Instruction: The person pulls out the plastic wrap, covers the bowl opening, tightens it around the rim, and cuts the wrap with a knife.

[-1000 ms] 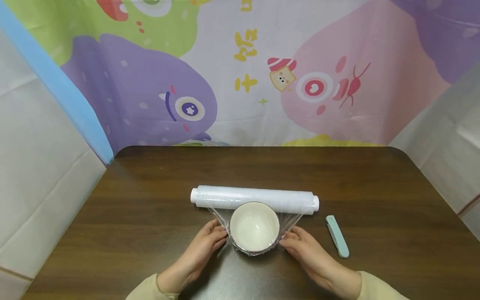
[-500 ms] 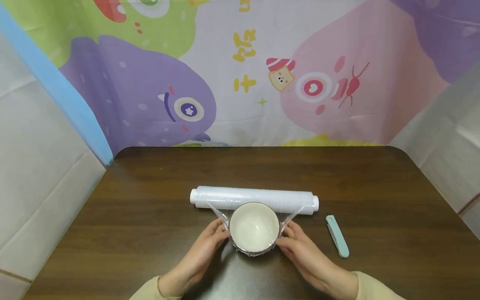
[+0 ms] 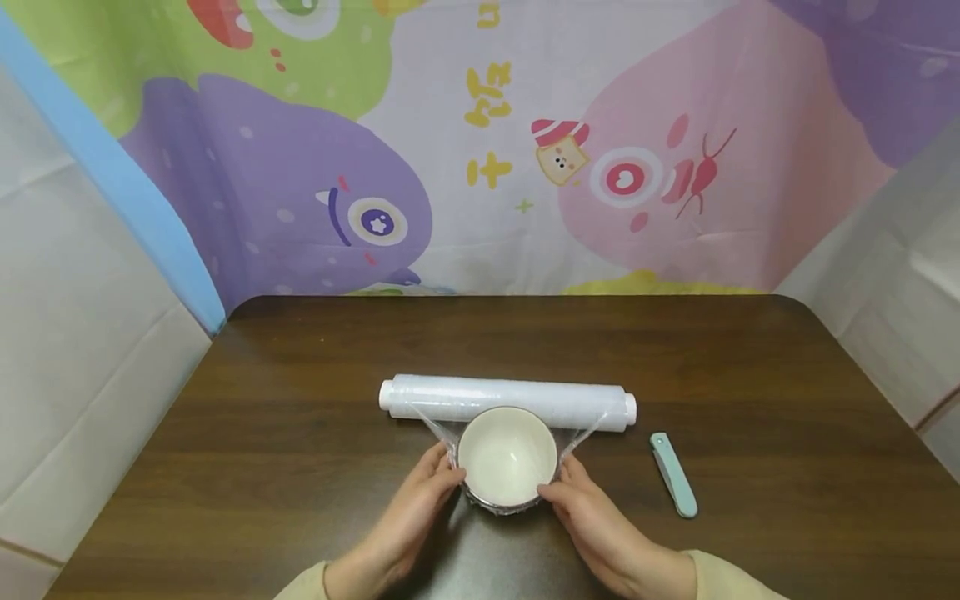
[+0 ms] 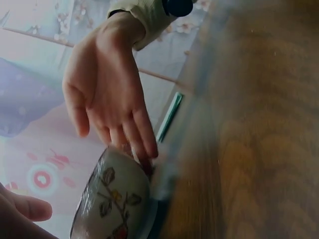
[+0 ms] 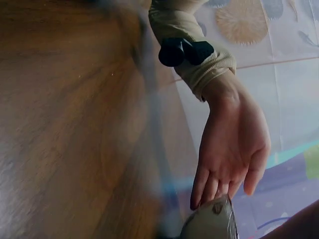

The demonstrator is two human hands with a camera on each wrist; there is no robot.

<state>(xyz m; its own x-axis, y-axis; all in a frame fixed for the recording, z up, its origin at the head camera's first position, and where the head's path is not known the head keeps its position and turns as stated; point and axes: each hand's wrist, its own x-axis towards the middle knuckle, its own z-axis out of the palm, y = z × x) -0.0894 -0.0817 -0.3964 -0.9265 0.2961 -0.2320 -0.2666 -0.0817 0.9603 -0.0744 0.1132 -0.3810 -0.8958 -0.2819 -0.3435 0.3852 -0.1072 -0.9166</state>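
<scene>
A cream bowl (image 3: pixel 507 458) stands on the table with clear cling film (image 3: pixel 587 429) gathered at its sides, two loose corners sticking out toward the back. In the left wrist view, the bowl's outer wall (image 4: pixel 119 194) shows a leaf-and-flower pattern under shiny film. My left hand (image 3: pixel 408 512) is at the bowl's left side, its thumb by the rim. On the other side, my right hand (image 3: pixel 603 521) touches the film and bowl, its thumb at the front right of the rim. Both wrist views show the opposite hand with fingers extended along the wall.
Directly behind the bowl lies a roll of cling film (image 3: pixel 510 400) with white core ends. A light teal folded cutter (image 3: pixel 674 475) rests to the right. The dark wooden table (image 3: pixel 300 350) ends at a patterned cloth backdrop (image 3: pixel 487 250).
Both hands have moved inward against the bowl, the thumbs coming to its rim. The film, earlier pulled out at the sides, now hangs as loose corners. Roll and cutter stay put.
</scene>
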